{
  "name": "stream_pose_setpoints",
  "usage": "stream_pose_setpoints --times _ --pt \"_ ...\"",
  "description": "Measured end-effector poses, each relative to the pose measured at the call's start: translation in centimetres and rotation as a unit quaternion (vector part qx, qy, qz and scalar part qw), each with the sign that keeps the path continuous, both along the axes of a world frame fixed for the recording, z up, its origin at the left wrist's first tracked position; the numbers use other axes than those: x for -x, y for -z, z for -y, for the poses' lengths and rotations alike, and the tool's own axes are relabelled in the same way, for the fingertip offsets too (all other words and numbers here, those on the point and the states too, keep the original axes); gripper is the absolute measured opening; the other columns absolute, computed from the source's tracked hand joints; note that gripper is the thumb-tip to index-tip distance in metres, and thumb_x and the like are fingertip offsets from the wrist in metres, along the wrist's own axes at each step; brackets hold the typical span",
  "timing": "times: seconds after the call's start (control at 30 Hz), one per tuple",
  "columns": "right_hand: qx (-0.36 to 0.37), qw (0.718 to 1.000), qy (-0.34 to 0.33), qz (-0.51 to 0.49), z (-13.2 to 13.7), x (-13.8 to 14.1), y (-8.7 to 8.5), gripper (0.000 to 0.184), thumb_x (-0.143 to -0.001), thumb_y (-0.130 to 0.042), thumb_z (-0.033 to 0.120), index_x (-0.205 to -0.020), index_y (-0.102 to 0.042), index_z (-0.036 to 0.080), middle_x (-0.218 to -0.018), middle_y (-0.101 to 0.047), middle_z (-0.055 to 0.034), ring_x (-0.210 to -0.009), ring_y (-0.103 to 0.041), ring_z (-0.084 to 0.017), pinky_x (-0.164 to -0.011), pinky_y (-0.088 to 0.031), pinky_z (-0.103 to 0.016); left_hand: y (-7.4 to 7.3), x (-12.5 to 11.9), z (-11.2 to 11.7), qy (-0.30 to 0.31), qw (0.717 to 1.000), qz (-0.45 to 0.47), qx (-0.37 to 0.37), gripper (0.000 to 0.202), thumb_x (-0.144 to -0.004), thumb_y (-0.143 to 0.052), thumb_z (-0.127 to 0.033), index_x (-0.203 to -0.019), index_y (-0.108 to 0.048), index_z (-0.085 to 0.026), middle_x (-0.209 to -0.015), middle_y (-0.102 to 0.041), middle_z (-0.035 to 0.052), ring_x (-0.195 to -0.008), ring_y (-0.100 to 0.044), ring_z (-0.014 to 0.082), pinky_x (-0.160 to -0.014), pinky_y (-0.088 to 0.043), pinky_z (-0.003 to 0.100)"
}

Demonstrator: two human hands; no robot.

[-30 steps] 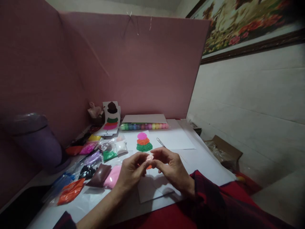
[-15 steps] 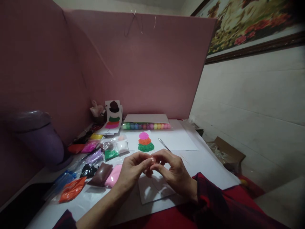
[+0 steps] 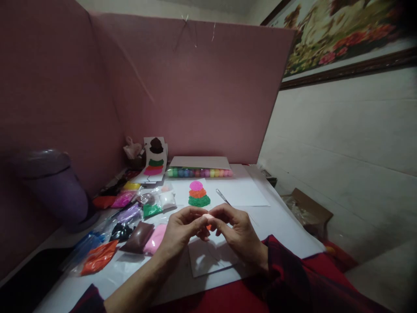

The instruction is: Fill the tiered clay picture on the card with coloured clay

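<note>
Between the fingertips of my left hand (image 3: 184,228) and my right hand (image 3: 233,228) is a small lump of pale peach modelling clay (image 3: 207,216). Both hands are closed on it, thumbs and index fingers meeting around it. A bit of orange shows just under the lump, partly hidden by the fingers. Below the hands lies a white card (image 3: 203,263) with a faint curved line drawn on it. Just beyond them is a paper with pink, orange and green clay layers (image 3: 199,193), and to its right a slim metal tool (image 3: 222,195).
Bags of coloured clay, including brown (image 3: 138,238), pink (image 3: 155,240) and orange (image 3: 99,257), cover the table's left side. A purple lidded container (image 3: 54,191) stands beyond. A row of coloured balls (image 3: 200,173) lies at the back. An open cardboard box (image 3: 312,208) sits right.
The fingers have shifted slightly around the peach clay, and some orange now shows beneath it. The hands stay in nearly the same place above the card.
</note>
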State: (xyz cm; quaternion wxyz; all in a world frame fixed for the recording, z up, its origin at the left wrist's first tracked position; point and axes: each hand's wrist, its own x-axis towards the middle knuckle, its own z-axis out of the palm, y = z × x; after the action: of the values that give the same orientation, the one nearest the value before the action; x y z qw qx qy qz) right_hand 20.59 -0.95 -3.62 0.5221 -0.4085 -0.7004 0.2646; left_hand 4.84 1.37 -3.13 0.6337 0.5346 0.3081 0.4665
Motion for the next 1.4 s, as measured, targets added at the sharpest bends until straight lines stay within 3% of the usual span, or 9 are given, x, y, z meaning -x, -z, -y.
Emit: stream_pose_setpoints --times 0.27,0.47,0.6,0.87,1.03,1.23,1.4 --pt "0.011 1.0 -0.018 -0.014 0.0 0.1 0.1 0.01 -0.084 -0.058 0.024 -0.091 -0.06 0.017 -0.071 -0.064 -0.0019 -0.06 -0.062 -0.014 -0.054 -0.052 -0.025 -0.1 -0.1 -0.1 -0.002 1.0 0.006 0.001 0.02 -0.071 -0.072 -0.028 -0.079 -0.065 -0.011 -0.064 -0.067 0.0047 -0.052 -0.058 0.0124 -0.053 -0.049 0.026" --pt "-0.03 0.999 0.003 0.016 0.0 0.0 0.1 0.007 -0.084 -0.058 0.023 -0.084 -0.063 0.017 -0.072 -0.062 -0.0022 -0.061 -0.058 -0.013 -0.058 -0.05 -0.027 0.3 0.0 -0.1 0.014 1.0 -0.003 0.006 0.019 -0.074 -0.069 -0.029 -0.079 -0.063 -0.011 -0.061 -0.065 0.0032 -0.05 -0.058 0.0128 -0.05 -0.049 0.026" --pt "-0.016 1.0 -0.015 0.017 0.2 0.0 0.0 0.009 -0.084 -0.059 0.025 -0.082 -0.062 0.017 -0.073 -0.063 -0.0027 -0.065 -0.06 -0.014 -0.062 -0.051 -0.028 0.1 0.0 0.0 0.016 1.0 -0.001 -0.015 0.017 -0.074 -0.069 -0.026 -0.077 -0.063 -0.011 -0.059 -0.063 0.0016 -0.052 -0.056 0.0117 -0.051 -0.047 0.024" --pt "0.105 0.977 -0.021 -0.183 -0.9 0.0 0.0 0.02 -0.074 -0.069 0.032 -0.074 -0.057 0.016 -0.055 -0.055 0.0041 -0.045 -0.052 -0.009 -0.042 -0.046 -0.021 0.0 0.0 -0.4 -0.085 0.996 0.015 -0.005 0.017 -0.07 -0.071 -0.023 -0.079 -0.062 -0.012 -0.053 -0.059 -0.002 -0.047 -0.053 0.0098 -0.049 -0.045 0.022" --pt "0.12 0.975 0.0 -0.188 -1.3 -0.2 0.4 0.015 -0.074 -0.069 0.029 -0.079 -0.062 0.016 -0.057 -0.057 0.0033 -0.048 -0.054 -0.01 -0.039 -0.043 -0.018 0.4 0.4 -0.7 -0.054 0.998 0.012 0.008 0.021 -0.071 -0.071 -0.028 -0.081 -0.066 -0.011 -0.062 -0.064 0.0028 -0.058 -0.058 0.0132 -0.053 -0.049 0.025" --pt "0.115 0.973 -0.078 -0.185 -0.9 0.3 0.6 0.017 -0.071 -0.07 0.015 -0.086 -0.063 0.018 -0.074 -0.062 0.0018 -0.064 -0.061 -0.012 -0.055 -0.05 -0.023 0.4 0.0 -0.3 -0.018 1.0 0.001 0.001 0.031 -0.071 -0.072 -0.028 -0.097 -0.065 -0.013 -0.069 -0.064 0.0017 -0.056 -0.055 0.0101 -0.051 -0.046 0.022" --pt "0.071 0.989 -0.056 -0.115 -0.5 0.3 0.5 0.016 -0.075 -0.067 0.014 -0.09 -0.063 0.018 -0.072 -0.063 0.0008 -0.063 -0.06 -0.013 -0.056 -0.05 -0.024 0.1 -0.1 0.1 0.011 1.0 -0.018 -0.019 0.021 -0.075 -0.069 -0.03 -0.082 -0.066 -0.01 -0.058 -0.061 0.0017 -0.048 -0.052 0.0095 -0.047 -0.045 0.023"
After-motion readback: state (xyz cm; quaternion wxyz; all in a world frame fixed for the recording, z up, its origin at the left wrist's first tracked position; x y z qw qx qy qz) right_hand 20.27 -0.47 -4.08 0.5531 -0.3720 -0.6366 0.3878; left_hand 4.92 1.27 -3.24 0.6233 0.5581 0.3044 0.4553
